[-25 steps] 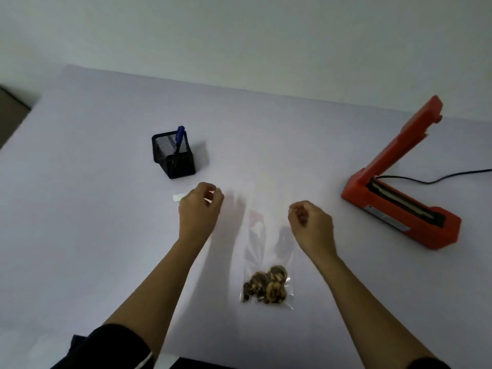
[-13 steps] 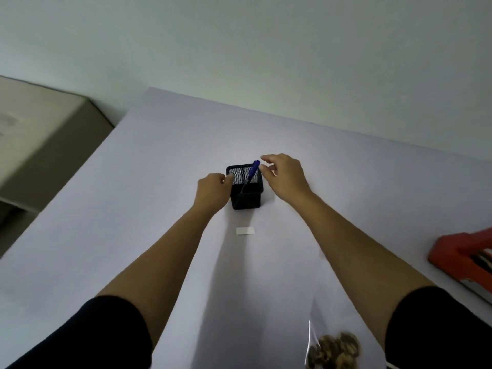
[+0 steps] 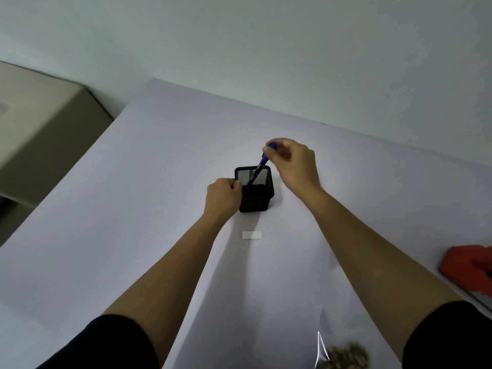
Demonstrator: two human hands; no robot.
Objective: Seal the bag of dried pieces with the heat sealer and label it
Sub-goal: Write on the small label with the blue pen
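So, centre frame: the right hand (image 3: 295, 166) pinches the top end of the blue pen (image 3: 259, 166), fingers curled on it; the pen is tilted with its lower part inside the black mesh pen holder (image 3: 257, 194). The left hand (image 3: 222, 195) is curled against the holder's left side and grips it, probably so it doesn't tip while the pen lifts out. The blank white label (image 3: 251, 235) lies flat on the tabletop (image 3: 159, 182) just below the holder, likely waiting to be written on. The bag of dried pieces (image 3: 343, 355) sits at the bottom edge, right of centre; seal not readable. The red heat sealer (image 3: 468, 265) is at the right edge.
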